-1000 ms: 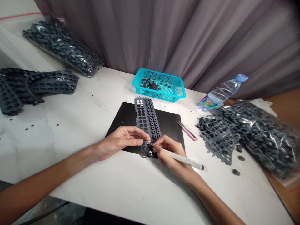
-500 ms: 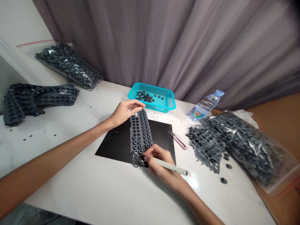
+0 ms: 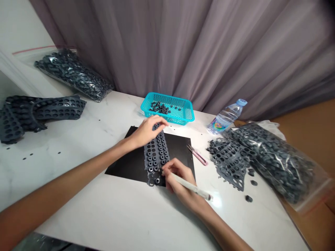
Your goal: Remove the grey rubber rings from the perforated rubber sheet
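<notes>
A dark grey rubber strip with rows of round holes and ring-shaped parts lies lengthwise on a black mat. Over the strip's far end is my left hand, fingers bent and a little apart, holding nothing that I can see. My right hand grips a slim white pen-shaped tool near the strip's close end. The tool's tip is hidden by my fingers. One loose-looking ring part sits at the strip's ragged near edge.
Behind the mat stands a turquoise basket holding small dark parts. Pink-handled snips, a water bottle, a perforated rubber sheet and a filled bag are rightward. Leftward lie another bag and rubber strips.
My left hand has come nearer along the strip, and its fingertips have parted from their pinch at the far end. My right hand keeps the white tool near the same spot.
</notes>
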A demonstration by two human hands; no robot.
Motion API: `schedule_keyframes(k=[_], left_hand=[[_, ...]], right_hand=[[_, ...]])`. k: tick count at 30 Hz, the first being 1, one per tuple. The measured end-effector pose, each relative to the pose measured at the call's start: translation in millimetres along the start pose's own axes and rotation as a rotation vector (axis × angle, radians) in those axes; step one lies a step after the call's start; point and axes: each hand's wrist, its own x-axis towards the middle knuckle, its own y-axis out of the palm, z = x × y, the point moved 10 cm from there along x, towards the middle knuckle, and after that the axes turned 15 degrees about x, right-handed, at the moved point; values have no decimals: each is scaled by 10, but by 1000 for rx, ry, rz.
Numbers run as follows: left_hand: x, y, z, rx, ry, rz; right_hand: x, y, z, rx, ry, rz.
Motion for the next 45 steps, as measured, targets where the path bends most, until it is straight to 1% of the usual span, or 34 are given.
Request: schedule_keyframes(k=[2, 3, 4, 6, 8, 10, 13, 16, 18, 31, 41, 45], left_hand=[[-371, 48, -239, -4, 27, 138], [-552, 92, -334, -19, 31, 227], [-715, 124, -397, -19, 23, 299], [-974, 162, -473, -2, 27, 395], [-1136, 174, -479, 22, 42, 426], [-1225, 177, -442, 34, 52, 417], [-1290, 172, -414, 62, 86, 380], [-1318, 164, -457, 100, 142, 359], [-1325, 163, -478, 116, 156, 356], [-1306, 169, -486, 128, 150, 326], [-1297, 175, -491, 153, 148, 335], [-1296, 181, -489, 158, 154, 331]], right_hand=[[-5, -117, 77, 42, -63, -115], [-7, -163, 109, 55, -80, -157], [-4, -190, 130, 58, -83, -177], [14, -191, 152, 42, -62, -157], [32, -160, 134, 2, -16, -101], [37, -133, 92, -54, 25, -51], [39, -112, 41, -136, 47, -14], [49, -89, 32, -183, 39, 3], [58, -77, 44, -203, 30, 9], [76, -31, 124, -256, 0, 28], [73, -51, 77, -269, -14, 41], [74, -48, 99, -266, -23, 34]])
